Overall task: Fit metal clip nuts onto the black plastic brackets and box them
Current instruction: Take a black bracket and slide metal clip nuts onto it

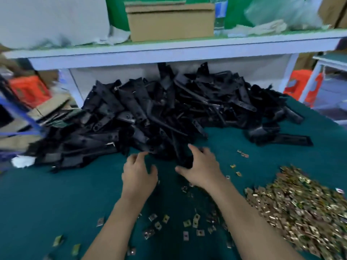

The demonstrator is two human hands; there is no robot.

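At the near edge of the pile [150, 113], a bracket [185, 159] pointing away is straddled by the half-open right hand [201, 166], hold uncertain; the empty left hand [139, 174] is spread alongside.

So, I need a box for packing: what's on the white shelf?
A cardboard box, a clear bottle, pale cloth and bags; the box's contents cannot be seen.

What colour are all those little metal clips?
Golden yellow clip nuts, seen in the head view.
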